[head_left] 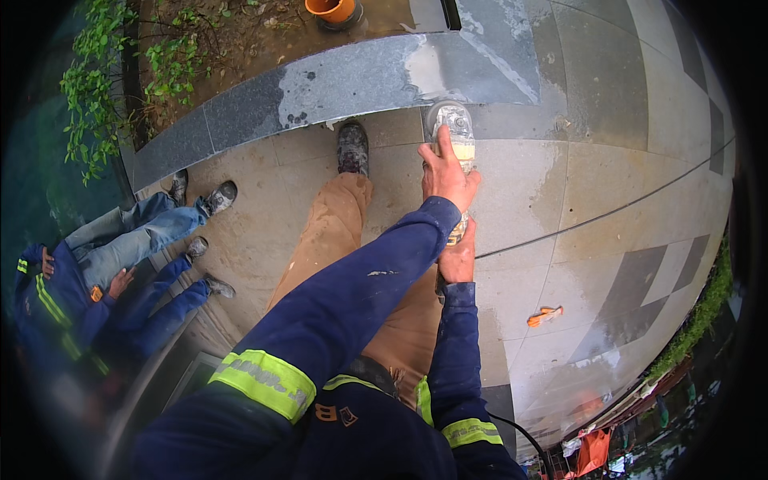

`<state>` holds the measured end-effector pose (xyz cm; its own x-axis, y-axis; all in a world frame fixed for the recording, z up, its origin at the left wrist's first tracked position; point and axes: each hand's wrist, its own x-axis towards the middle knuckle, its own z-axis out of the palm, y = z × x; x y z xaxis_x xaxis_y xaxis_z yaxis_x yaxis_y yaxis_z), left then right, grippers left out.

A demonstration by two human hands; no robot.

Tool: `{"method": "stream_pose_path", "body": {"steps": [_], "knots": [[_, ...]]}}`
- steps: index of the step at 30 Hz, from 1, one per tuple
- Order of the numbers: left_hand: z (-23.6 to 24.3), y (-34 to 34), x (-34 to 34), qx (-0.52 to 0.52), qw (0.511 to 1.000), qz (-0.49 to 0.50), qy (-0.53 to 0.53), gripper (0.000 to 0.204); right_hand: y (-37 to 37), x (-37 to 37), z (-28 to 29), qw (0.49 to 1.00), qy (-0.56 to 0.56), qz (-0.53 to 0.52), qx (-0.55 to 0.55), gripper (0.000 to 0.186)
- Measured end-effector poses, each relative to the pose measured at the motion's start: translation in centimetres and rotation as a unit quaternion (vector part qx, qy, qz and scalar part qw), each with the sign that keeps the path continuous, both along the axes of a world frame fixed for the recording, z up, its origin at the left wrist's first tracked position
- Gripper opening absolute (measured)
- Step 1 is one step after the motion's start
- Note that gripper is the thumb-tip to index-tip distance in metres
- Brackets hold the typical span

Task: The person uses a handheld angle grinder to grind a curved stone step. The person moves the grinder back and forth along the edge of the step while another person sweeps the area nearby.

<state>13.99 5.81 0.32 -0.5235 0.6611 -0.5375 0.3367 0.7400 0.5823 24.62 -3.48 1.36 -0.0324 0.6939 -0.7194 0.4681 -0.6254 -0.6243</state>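
Both my hands are on a dusty angle grinder [462,148]. My left hand [450,174] is closed over the front of its body, fingers stretched along the casing. Behind it, my right hand [458,258] is closed round the rear end. The grinder's round head is at the front edge of a grey stone slab [360,76]. Whether the disc touches the stone, I cannot tell. A pale wet smear [426,70] lies on the slab just beyond the head.
Beyond the slab is a soil bed [240,48] with an orange bucket [331,11] and a leafy plant [172,68]. A black cable [604,210] crosses the paving rightward. An orange-and-white glove [545,317] lies there. People in blue [80,296] are at the left.
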Motion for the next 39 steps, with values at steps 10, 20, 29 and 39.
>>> {"method": "stream_pose_path", "body": {"steps": [10, 20, 29, 39], "knots": [[-0.3, -1.2, -0.6, 0.007, 0.999, 0.036, 0.023, 0.096, -0.2, 0.0, 0.3, 0.999, -0.006, 0.044, -0.019, 0.088], [-0.2, 0.5, 1.2, -0.002, 1.0, 0.008, -0.003, 0.097, 0.6, 1.6, -0.7, 1.0, 0.005, 0.008, -0.005, 0.087], [0.1, -1.6, -0.3, -0.013, 0.998, 0.053, 0.013, 0.096, -1.2, 1.0, -0.9, 0.998, 0.02, 0.042, -0.029, 0.087], [0.5, -0.4, -0.3, 0.003, 1.0, 0.006, 0.002, 0.095, -1.0, 0.0, -1.0, 1.0, 0.02, 0.003, 0.024, 0.086]]}}
